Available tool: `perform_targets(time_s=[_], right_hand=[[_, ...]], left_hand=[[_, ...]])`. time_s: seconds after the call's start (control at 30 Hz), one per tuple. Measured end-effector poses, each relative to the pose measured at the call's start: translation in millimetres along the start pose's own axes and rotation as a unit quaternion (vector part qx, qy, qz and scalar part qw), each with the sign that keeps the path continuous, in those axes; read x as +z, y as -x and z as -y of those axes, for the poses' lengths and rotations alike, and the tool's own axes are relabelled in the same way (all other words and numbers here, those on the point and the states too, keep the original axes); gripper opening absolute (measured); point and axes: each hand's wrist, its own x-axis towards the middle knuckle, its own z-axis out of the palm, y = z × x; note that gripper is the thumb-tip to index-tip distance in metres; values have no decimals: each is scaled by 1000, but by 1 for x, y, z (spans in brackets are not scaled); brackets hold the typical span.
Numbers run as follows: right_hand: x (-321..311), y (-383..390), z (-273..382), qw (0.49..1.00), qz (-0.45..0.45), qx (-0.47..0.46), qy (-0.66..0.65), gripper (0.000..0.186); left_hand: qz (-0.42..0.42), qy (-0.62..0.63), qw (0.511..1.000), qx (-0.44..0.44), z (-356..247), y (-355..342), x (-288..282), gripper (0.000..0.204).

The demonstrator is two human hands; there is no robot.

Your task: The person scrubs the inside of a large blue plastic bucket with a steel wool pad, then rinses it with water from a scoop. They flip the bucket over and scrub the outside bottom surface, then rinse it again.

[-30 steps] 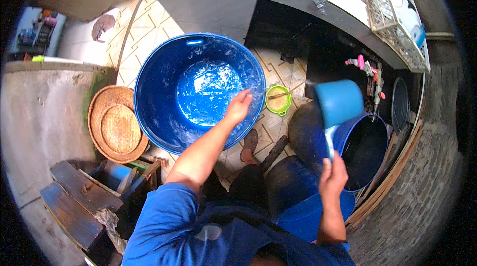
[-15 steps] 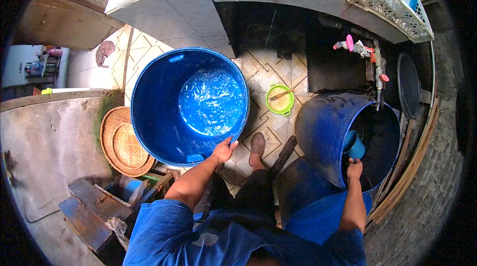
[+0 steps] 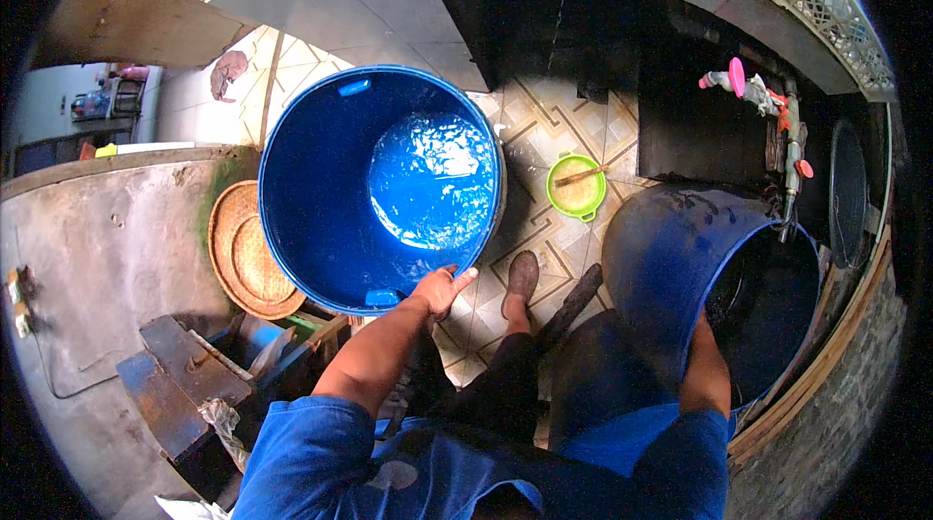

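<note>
Blue round plastic tub (image 3: 311, 180) has liquid in its base; our work looks only partly done

We have the tub in front of us, to our left, on beige patterned floor tiles (image 3: 535, 121). What looks like clear liquid (image 3: 432, 175) covers its base, while the walls rise well above; that much is done, as far as we can judge.

To our right is a dark-stained blue plastic barrel (image 3: 651, 267). Its inside is too dark for us to tell how much it holds. Our right forearm (image 3: 708, 374) reaches in past the rim, so we judge the work at this end unfinished.

Left of the tub, partly hidden by it, we see a tan round woven tray (image 3: 243, 258). A grey pipe with pink-handled taps (image 3: 792, 146) comes down to the barrel's mouth. Between tub and barrel, apart from both, sits a lime-green round bowl (image 3: 552, 191) holding something beige; neither hand appears to be near it.

Our left hand (image 3: 439, 292) is closed on the tub's near rim. Our right hand is hidden inside the barrel, and we cannot tell whether it grips anything. Smallest, a thin brown stick-like tool (image 3: 578, 176) lies across the bowl.
</note>
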Motion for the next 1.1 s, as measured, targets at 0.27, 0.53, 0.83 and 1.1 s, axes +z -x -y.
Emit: perform_targets(time_s=[0.27, 0.53, 0.83, 1.1], right_hand=[[-58, 122, 7, 966, -41, 21, -254, 25], [-72, 324, 22, 925, -170, -147, -308, 31], [-22, 484, 58, 905, -41, -347, -243, 47], [163, 474, 146, 934, 165, -313, -39, 54]], left_hand=[[94, -169, 978, -79, 46, 50, -30, 116], [98, -41, 994, -40, 60, 33, -19, 105], [54, -176, 979, 83, 146, 67, -56, 76], [70, 16, 997, -10, 190, 2, -67, 95]])
